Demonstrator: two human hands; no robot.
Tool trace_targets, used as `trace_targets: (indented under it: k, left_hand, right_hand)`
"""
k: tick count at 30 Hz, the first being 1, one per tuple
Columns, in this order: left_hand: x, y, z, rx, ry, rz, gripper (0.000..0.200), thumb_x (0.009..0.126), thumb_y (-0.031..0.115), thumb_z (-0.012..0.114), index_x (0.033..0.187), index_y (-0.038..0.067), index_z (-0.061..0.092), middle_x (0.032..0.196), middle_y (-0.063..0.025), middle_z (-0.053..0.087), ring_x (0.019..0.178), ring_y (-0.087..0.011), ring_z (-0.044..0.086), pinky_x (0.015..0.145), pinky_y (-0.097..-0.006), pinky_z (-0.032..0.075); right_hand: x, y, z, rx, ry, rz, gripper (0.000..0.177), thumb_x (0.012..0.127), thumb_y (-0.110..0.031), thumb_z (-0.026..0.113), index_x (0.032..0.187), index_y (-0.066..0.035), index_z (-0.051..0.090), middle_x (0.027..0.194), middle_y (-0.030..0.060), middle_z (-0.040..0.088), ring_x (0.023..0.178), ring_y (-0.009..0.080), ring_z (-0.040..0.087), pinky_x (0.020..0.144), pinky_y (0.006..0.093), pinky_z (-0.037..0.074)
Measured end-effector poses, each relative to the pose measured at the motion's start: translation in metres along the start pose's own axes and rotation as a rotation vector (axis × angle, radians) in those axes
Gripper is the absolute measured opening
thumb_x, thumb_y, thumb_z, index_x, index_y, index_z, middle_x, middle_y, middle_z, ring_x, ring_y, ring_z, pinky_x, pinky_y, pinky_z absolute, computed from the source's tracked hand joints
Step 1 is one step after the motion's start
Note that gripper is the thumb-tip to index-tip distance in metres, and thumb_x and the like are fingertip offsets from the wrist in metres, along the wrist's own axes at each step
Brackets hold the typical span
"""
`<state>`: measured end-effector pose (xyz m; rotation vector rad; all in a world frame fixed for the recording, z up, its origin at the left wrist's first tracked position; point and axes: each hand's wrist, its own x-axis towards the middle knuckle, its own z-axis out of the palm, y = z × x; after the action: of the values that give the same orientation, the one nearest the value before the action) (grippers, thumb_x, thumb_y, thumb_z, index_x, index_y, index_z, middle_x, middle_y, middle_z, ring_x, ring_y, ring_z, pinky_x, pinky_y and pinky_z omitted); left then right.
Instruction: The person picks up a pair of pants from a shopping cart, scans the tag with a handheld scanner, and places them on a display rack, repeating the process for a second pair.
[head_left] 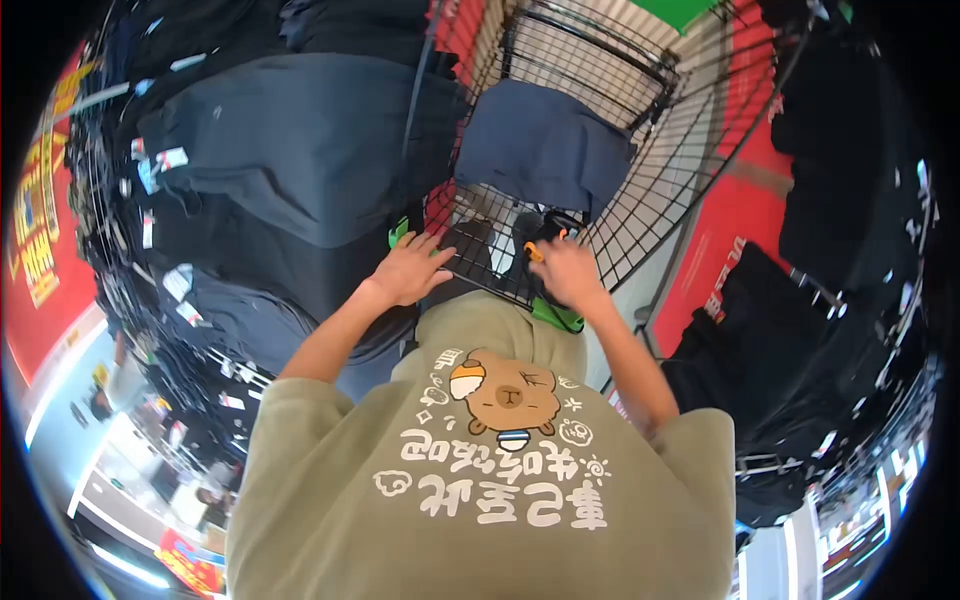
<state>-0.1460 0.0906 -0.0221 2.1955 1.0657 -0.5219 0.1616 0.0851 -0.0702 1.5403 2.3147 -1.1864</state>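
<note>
My left hand [410,268] is open, fingers apart, at the near left of the black wire shopping cart [640,235], close to a green piece [399,232]. At the cart's near right, my right hand [568,275] is slightly blurred, its fingers drawn together at a small orange item [535,252] beside something black. A folded dark blue-grey cloth [535,145] lies in the cart. Another green part [556,316] shows just below my right hand.
Dark garments [300,140] hang or lie stacked at the left, some with white tags. More black garments [755,330] are at the right, by a red panel [705,250]. A red sign with yellow characters [40,220] stands at the far left.
</note>
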Motion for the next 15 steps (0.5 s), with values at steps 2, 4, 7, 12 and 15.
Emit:
trace_targets:
  k: [2,4,7,12,15]
  left_hand:
    - [0.0,0.0,0.007,-0.034,0.126,-0.004,0.044,0.095,0.038,0.047,0.124,0.005,0.054,0.126,-0.0204,0.053,0.121,-0.0365,0.048,0.104,-0.0467,0.033]
    - [0.013,0.011,0.005,-0.023,0.1,-0.023,0.04,0.092,0.038,0.051,0.114,0.005,0.056,0.112,-0.0169,0.058,0.111,-0.034,0.053,0.097,-0.0466,0.037]
    - [0.024,0.024,0.013,0.081,0.238,-0.036,0.035,0.09,0.04,0.054,0.102,0.007,0.057,0.093,-0.0122,0.058,0.095,-0.0312,0.056,0.088,-0.0446,0.039]
    - [0.048,0.042,0.009,0.019,0.37,-0.032,0.038,0.09,0.043,0.053,0.105,0.009,0.059,0.097,-0.0125,0.058,0.098,-0.0306,0.054,0.088,-0.0466,0.038]
    - [0.061,0.046,0.007,-0.013,0.494,-0.02,0.039,0.09,0.043,0.053,0.108,0.01,0.059,0.101,-0.0131,0.057,0.102,-0.0299,0.052,0.09,-0.0471,0.037]
  right_hand:
    - [-0.034,-0.006,0.001,-0.006,-0.037,-0.029,0.031,0.087,-0.035,0.06,0.101,-0.006,0.06,0.092,0.0115,0.062,0.094,0.031,0.06,0.078,0.0457,0.046]
    - [-0.049,-0.001,-0.006,-0.031,-0.076,-0.042,0.031,0.089,-0.034,0.058,0.103,-0.006,0.061,0.094,0.0133,0.063,0.094,0.0318,0.06,0.081,0.0457,0.045]
    - [-0.058,0.008,-0.026,-0.057,0.007,-0.11,0.037,0.089,-0.036,0.058,0.111,-0.007,0.06,0.103,0.0145,0.061,0.1,0.0324,0.057,0.088,0.0475,0.043]
    - [-0.064,0.005,-0.048,-0.221,0.254,-0.154,0.053,0.084,-0.038,0.064,0.127,-0.009,0.053,0.119,0.0124,0.055,0.109,0.0312,0.052,0.097,0.0486,0.037]
    - [-0.052,0.016,-0.036,-0.274,0.243,-0.064,0.044,0.082,-0.027,0.066,0.121,-0.01,0.055,0.102,0.0103,0.062,0.096,0.0275,0.059,0.085,0.0427,0.045]
